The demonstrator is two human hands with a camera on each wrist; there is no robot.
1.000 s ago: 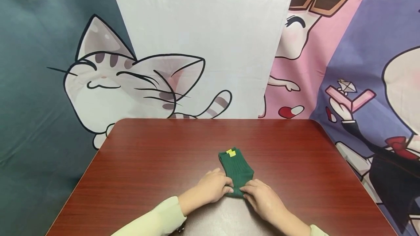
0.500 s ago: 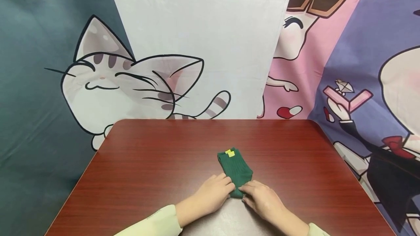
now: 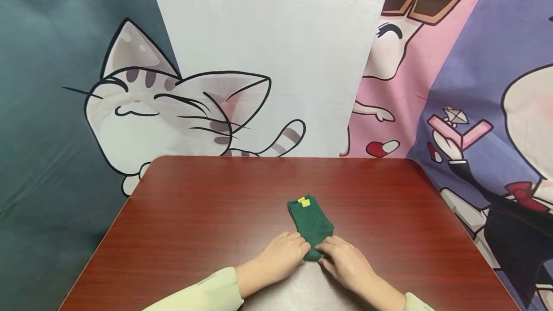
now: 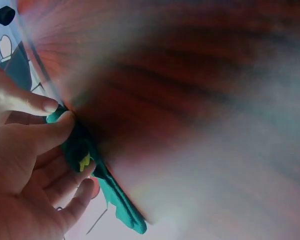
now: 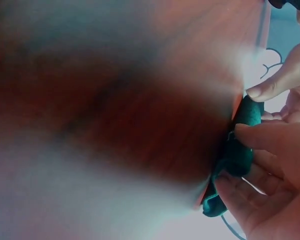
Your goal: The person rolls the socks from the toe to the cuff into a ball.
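A pair of dark green ribbed socks (image 3: 312, 222) lies flat on the table in the head view, with small yellow labels (image 3: 305, 202) at the far cuff end. At the near end, my left hand (image 3: 282, 255) grips the left edge, its fingers bent over the fabric. From the right, my right hand (image 3: 349, 261) pinches the same end. The left wrist view shows the left thumb (image 4: 60, 127) on the near side of the green fabric, fingers behind it. In the right wrist view, the fabric looks rolled or folded between the right thumb (image 5: 250, 134) and fingers.
The reddish-brown wooden table (image 3: 207, 196) has rounded far corners. Behind it hangs a printed cloth backdrop (image 3: 276, 28) with a cartoon cat and other figures. Pale sleeves (image 3: 211, 289) cover both forearms.
My left hand has shifted slightly right and its fingers have curled further over the sock edge, hiding the thumb. The right hand and the socks stay nearly in place.
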